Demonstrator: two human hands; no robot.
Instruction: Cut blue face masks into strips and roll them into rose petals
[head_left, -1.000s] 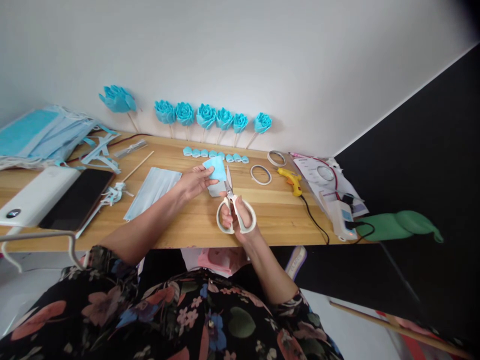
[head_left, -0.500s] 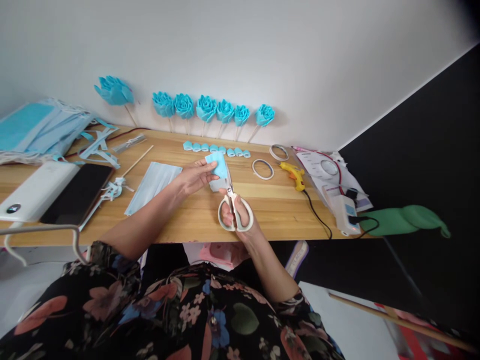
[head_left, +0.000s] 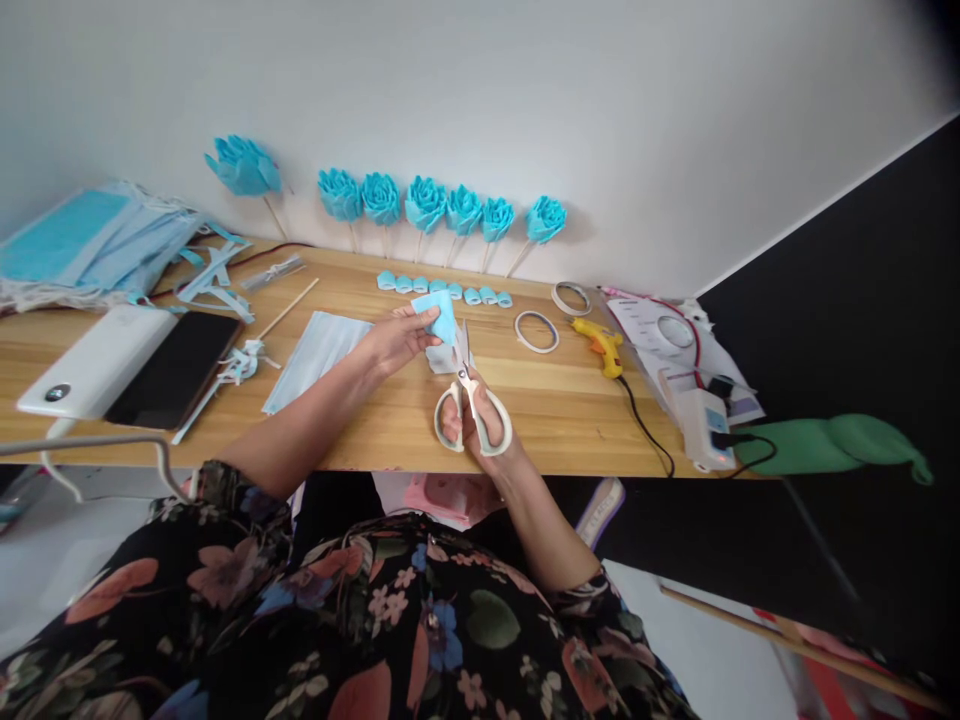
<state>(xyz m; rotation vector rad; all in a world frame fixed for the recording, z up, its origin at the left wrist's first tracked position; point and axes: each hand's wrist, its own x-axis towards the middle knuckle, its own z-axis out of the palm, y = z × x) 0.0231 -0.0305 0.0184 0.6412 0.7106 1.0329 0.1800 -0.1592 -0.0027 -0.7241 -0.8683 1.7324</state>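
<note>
My left hand [head_left: 399, 338] pinches a small folded piece of light blue mask fabric [head_left: 444, 320] over the middle of the table. My right hand [head_left: 487, 412] grips white-handled scissors [head_left: 463, 374], fingers through the loops. The scissor blades stand apart, pointing up beside the right edge of the blue piece. Underneath lies a pale scrap [head_left: 439, 360], partly hidden by the hands. A row of small rolled blue pieces [head_left: 472, 296] lies just beyond. To the left of my left hand is a flat face mask [head_left: 319, 350], partly covered by my forearm.
Several blue fabric flowers [head_left: 426, 205] on sticks lean against the wall. A yellow glue gun [head_left: 602, 345], tape rolls [head_left: 537, 332] and a power strip [head_left: 703, 425] are on the right. Leftward lie a mask pile [head_left: 97, 240], a phone [head_left: 176, 370] and a white power bank [head_left: 97, 362].
The scissor blades have spread wider and sit slightly apart from the blue piece's edge. The whole view has shifted a little.
</note>
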